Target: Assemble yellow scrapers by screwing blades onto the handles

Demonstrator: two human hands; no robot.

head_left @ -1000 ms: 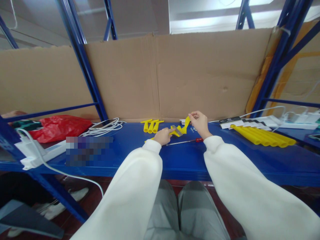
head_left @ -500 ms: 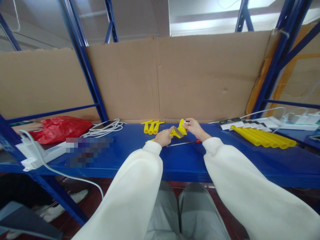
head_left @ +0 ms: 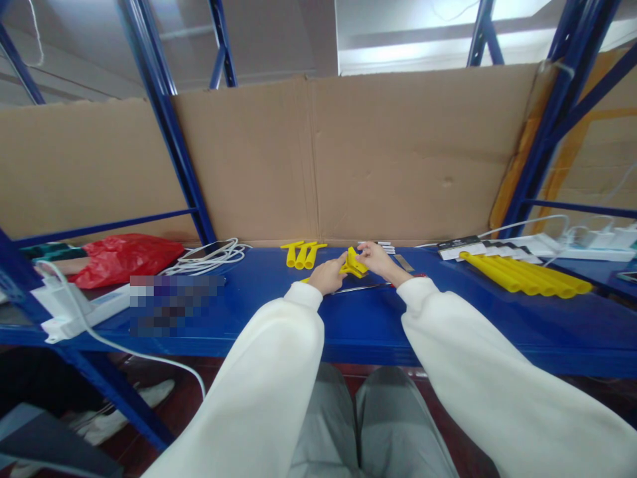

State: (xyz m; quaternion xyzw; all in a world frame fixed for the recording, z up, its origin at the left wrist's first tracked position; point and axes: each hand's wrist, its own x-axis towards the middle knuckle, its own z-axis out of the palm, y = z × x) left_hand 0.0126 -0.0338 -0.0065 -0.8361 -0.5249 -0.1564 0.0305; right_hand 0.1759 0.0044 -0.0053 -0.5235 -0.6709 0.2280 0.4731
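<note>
My left hand is closed on a yellow plastic part near the middle of the blue shelf. From the right, my right hand pinches a yellow piece against that part. A screwdriver lies just in front, its handle partly under my right wrist. Behind and right of my right hand are small white pieces and a flat grey metal plate. Three yellow T-shaped handles lie side by side beyond my left hand.
Several yellow tubes lie at the right by packaged items. On the left are a red plastic bag, coiled white cable and a power strip. Cardboard stands behind the shelf.
My right hand has moved slightly left and down onto the yellow piece. The grey plate, earlier at the yellow parts, now lies to the right on the shelf. The white pieces have come into view.
</note>
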